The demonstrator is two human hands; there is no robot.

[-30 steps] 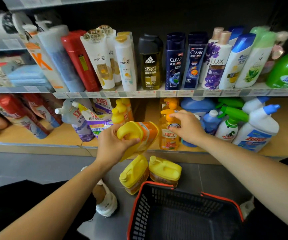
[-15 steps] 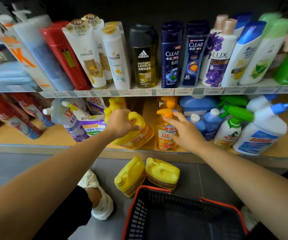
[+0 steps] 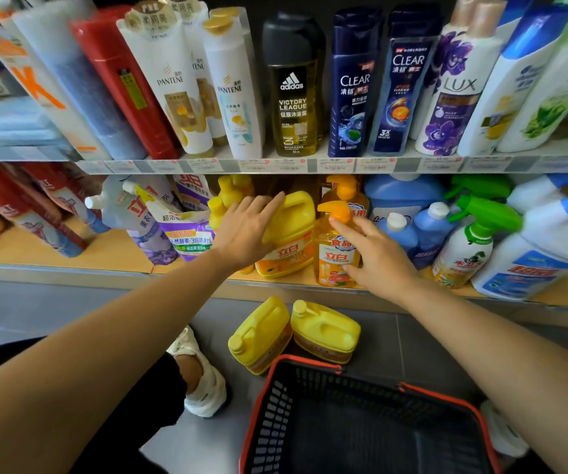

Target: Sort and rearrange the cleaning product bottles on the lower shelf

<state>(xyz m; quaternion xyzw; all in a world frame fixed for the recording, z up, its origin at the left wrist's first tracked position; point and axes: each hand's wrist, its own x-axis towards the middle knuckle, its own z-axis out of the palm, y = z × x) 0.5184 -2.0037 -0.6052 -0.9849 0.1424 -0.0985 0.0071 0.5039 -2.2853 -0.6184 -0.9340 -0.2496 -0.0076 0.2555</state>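
Observation:
A yellow jug (image 3: pixel 291 234) with an orange label stands upright on the lower shelf (image 3: pixel 70 266). My left hand (image 3: pixel 245 230) lies flat against its left shoulder, fingers straight and together. Just right of it stands an orange pump bottle (image 3: pixel 335 265). My right hand (image 3: pixel 376 256) is wrapped round that bottle's right side, its forefinger up by the pump head. Two more yellow jugs (image 3: pixel 262 336) (image 3: pixel 327 331) lie on the floor below the shelf edge.
Small yellow bottles (image 3: pixel 229 196) and purple refill pouches (image 3: pixel 186 234) sit left of the jug. Blue bottles (image 3: pixel 400 230), a green spray bottle (image 3: pixel 469 248) and a white blue-capped bottle (image 3: pixel 532 265) crowd the right. A red-rimmed black basket (image 3: pixel 310 363) stands on the floor by my shoe (image 3: pixel 203 388).
My left hand carried the yellow jug up from above the floor, stood it on the lower shelf and loosened its fingers. My right hand stayed on the orange pump bottle.

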